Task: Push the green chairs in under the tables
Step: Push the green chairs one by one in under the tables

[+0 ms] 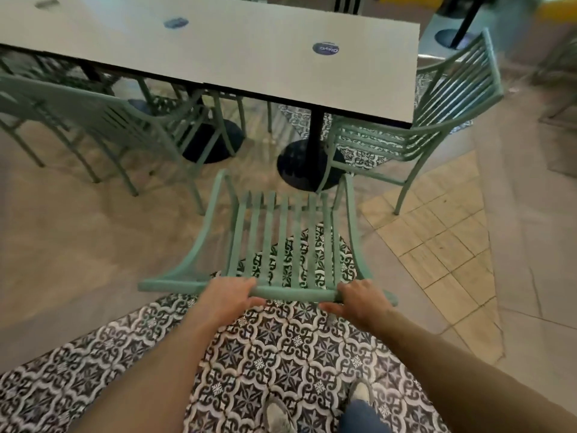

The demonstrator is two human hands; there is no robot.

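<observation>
A green slatted metal chair [281, 239] stands straight in front of me, its seat pointing toward the white table [249, 57]. My left hand [228, 295] grips the top rail of its backrest left of centre. My right hand [362, 300] grips the same rail near its right end. The chair's front edge lies just short of the table's black round base [299, 164]. A second green chair [437, 104] sits at the table's right end, angled, its seat partly under the top. A third green chair [103, 120] stands at the left, beside the table.
The table top carries round blue stickers [325, 48]. Another black pedestal base [212, 142] stands under the table to the left. The floor is patterned tile under me, with plain beige and yellow tile around. My shoes [281, 414] show at the bottom edge.
</observation>
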